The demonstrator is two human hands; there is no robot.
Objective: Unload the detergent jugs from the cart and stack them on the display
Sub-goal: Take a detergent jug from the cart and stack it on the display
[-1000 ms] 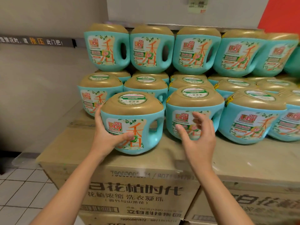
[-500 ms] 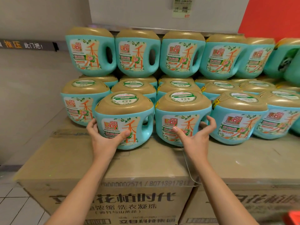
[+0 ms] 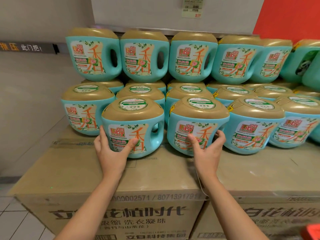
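Fingers of my left hand (image 3: 110,153) curl round a teal detergent jug with a tan domed lid (image 3: 133,129) at frame centre; my right hand (image 3: 207,151) grips a second jug (image 3: 197,125) just beside. Four jugs front the stack on two brown cardboard cartons (image 3: 60,170), bare toward the lower edge.

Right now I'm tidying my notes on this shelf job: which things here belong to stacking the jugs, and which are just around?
Job: left hand gripping the left jug; right hand gripping the right jug; stacked jugs; cardboard boxes under them.
Just around: price tag; red wall; door sign; floor tiles.
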